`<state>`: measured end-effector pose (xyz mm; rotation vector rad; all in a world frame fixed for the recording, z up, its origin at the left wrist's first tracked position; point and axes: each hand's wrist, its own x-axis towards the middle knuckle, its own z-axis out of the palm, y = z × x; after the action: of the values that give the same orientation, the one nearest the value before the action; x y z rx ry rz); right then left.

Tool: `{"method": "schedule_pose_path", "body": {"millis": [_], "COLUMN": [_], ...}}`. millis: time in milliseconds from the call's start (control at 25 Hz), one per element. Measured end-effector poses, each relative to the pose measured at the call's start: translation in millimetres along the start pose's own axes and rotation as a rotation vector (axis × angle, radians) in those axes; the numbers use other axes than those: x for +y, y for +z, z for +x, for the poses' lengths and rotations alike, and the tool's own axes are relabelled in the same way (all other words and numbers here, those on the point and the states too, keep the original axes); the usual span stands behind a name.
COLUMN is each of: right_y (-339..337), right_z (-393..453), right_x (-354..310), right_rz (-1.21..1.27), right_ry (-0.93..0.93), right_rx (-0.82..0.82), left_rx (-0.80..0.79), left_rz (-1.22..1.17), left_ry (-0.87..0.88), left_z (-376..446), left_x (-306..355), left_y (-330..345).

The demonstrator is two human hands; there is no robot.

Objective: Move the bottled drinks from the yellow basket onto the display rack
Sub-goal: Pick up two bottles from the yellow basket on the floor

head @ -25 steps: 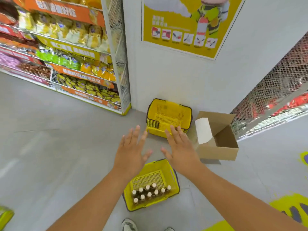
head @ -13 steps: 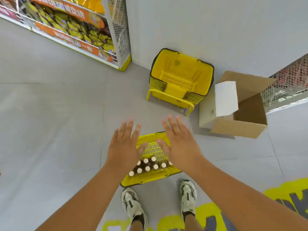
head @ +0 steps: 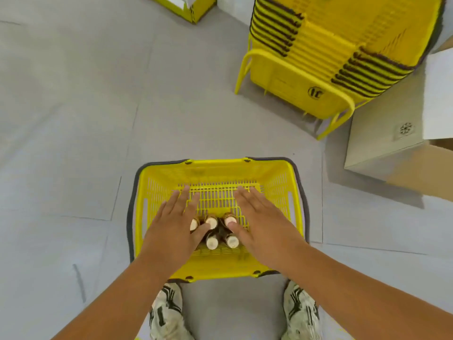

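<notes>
A yellow basket (head: 215, 171) with dark handles stands on the grey floor right in front of my feet. Several dark bottled drinks with pale caps (head: 212, 242) stand upright in its near half. My left hand (head: 175, 223) hovers flat over the left bottles, fingers straight and spread. My right hand (head: 261, 220) hovers the same way over the right bottles. Both hands hide some of the bottles and neither holds anything. The display rack is out of view.
A tall stack of yellow baskets (head: 326, 52) stands on a yellow frame at the upper right. An open cardboard box (head: 382, 143) sits beside it at the right edge. A yellow shelf base corner (head: 186, 8) shows at the top. My two shoes (head: 166, 312) are below the basket.
My view has tipped down and come closer to the basket. Both open hands have lowered to just over the bottles. The snack shelves have left the view.
</notes>
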<state>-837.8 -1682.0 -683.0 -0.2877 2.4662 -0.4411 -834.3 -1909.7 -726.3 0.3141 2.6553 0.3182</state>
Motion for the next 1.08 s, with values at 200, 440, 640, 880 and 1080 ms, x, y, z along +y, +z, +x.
{"method": "schedule_pose_path", "body": {"millis": [200,440,640,880,1080], "right_y": [87.1,141.9,146.6,143.3,148.1], "right_z": [45.8,74.4,91.7,113.1,132.9], "right_x": [51.0,74.9,80.6,86.3,86.9], "right_rz": [0.090,0.222,0.307,0.491,0.641], "right_ry": [0.046,0.039,0.035,0.076,0.135], "right_rx": [-0.056,-0.125,-0.167,-0.059,0.016], "left_rx": [-0.109,-0.220,-0.305,-0.289,-0.235], "left_rz": [-0.033,-0.105,-0.144,-0.334,-0.607], "left_ry": [-0.018,0.080,0.087,-0.048,-0.091], "left_z": [36.6,61.8,78.7,102.7,125.7], "left_x": [-18.4,-38.8,-41.0,-41.1,-32.9], "left_y": [79.7,119.0,127.8,130.8,134.8]}}
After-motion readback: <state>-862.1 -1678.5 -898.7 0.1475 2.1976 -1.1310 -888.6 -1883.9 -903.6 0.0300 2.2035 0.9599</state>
